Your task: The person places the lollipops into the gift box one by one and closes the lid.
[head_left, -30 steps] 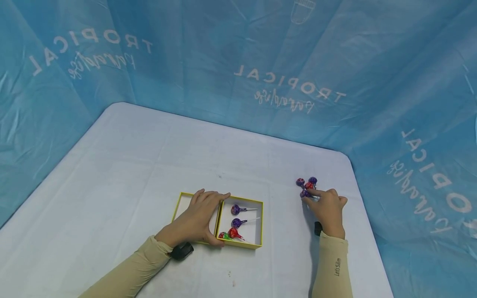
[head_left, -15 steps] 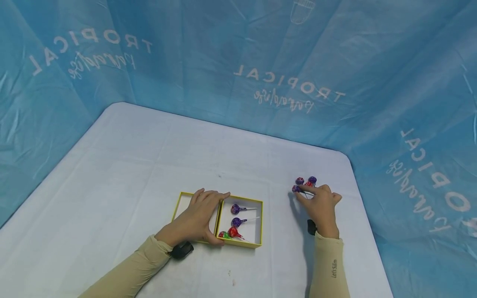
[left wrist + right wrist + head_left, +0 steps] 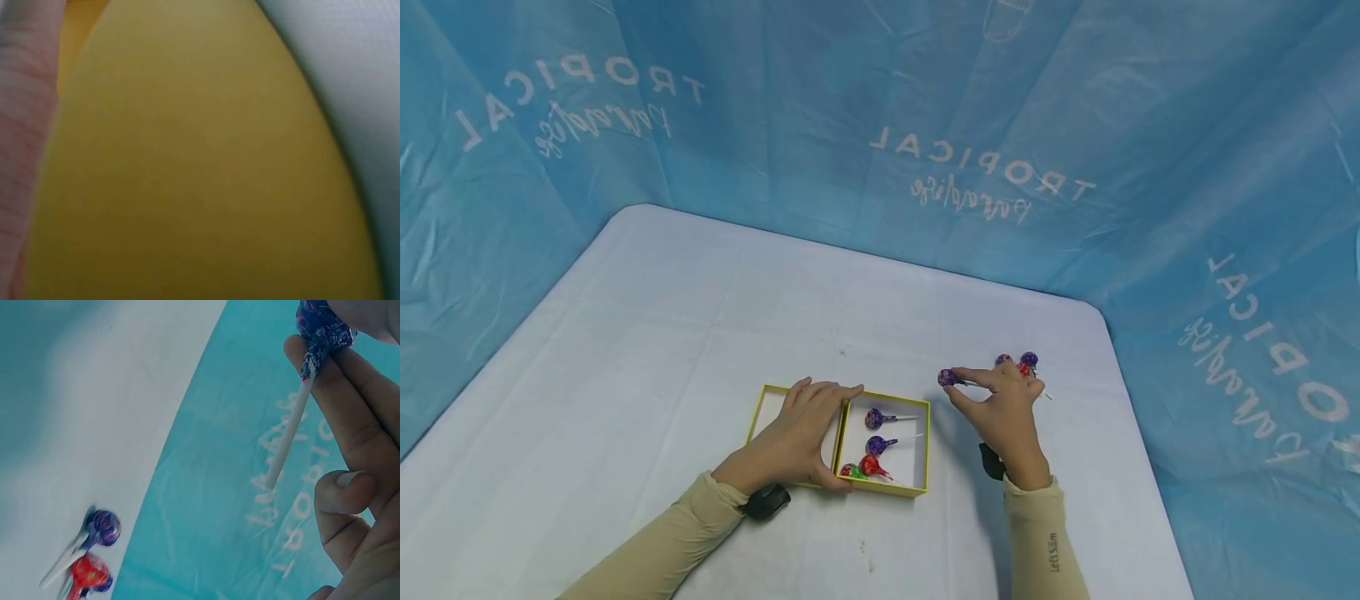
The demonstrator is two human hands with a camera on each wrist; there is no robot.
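My right hand [image 3: 1003,417] pinches a purple-wrapped lollipop [image 3: 947,377] between thumb and fingers, above the table right of the box. In the right wrist view that lollipop [image 3: 317,337] has its white stick pointing down. My left hand [image 3: 797,433] spans a shallow yellow-rimmed box [image 3: 883,490], thumb on the near side and fingertips on the far side. It covers much of the left half [image 3: 763,402]. Inside the right half lie two purple lollipops [image 3: 876,446], a red one [image 3: 870,465] and a green one [image 3: 852,471]. Yellow cardboard [image 3: 200,150] fills most of the left wrist view.
Behind my right hand lie loose lollipops, purple [image 3: 1029,359] and red [image 3: 1024,368], partly hidden by its fingers. Everything stands on a white-covered table [image 3: 775,308]. Blue printed curtains [image 3: 820,167] hang around its back and sides.
My right hand has drawn the purple lollipop out of the loose group and carried it left toward the box. The left hand and the box have stayed put.
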